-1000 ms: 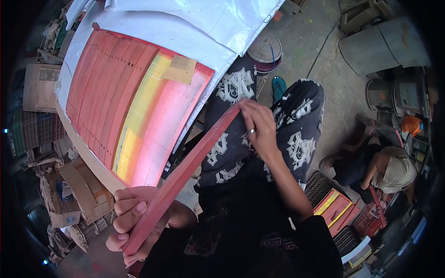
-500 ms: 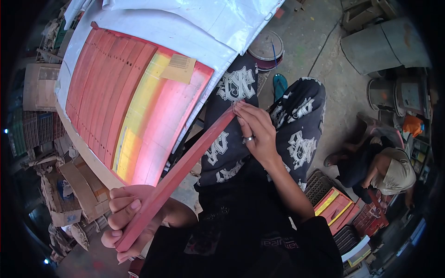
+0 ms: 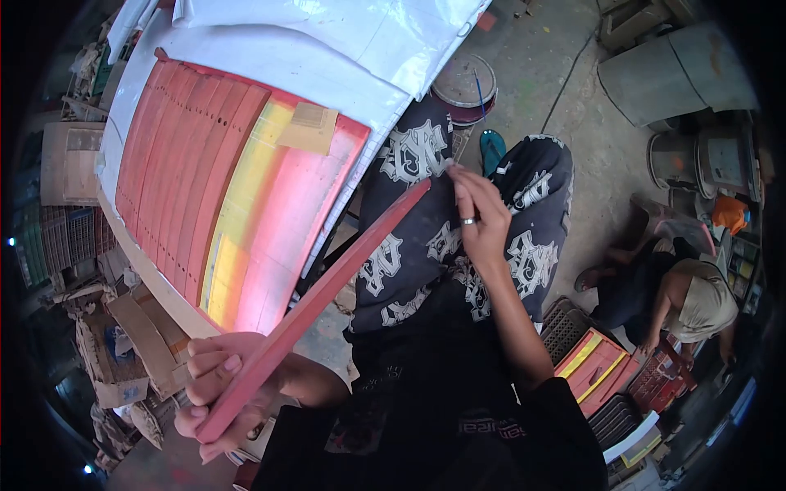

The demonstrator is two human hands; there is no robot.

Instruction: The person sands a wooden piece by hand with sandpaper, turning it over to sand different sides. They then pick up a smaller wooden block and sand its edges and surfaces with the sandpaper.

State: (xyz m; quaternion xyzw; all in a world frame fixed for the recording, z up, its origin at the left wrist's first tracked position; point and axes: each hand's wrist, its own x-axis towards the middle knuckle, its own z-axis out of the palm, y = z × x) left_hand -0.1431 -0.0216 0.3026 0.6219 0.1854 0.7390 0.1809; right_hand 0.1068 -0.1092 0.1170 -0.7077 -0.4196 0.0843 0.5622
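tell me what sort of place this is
Likely a workshop, perhaps for painting or finishing parts: the left hand holds a red bar, similar red slats lie in a row, and a stained bucket stands nearby.

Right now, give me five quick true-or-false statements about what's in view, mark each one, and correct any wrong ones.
1. The left hand holds a long, straight, red wooden-looking strip. True.
2. The right hand wears a silver-coloured metal ring. True.
3. The right hand grips the strip's middle. False: it is just beyond the far end, apart from the strip.
4. Flat red wooden-looking slats lie side by side. True.
5. The small, brown, paper-like sheet lies on the slats. False: the sheet lies on the pink-and-yellow rectangular panel.
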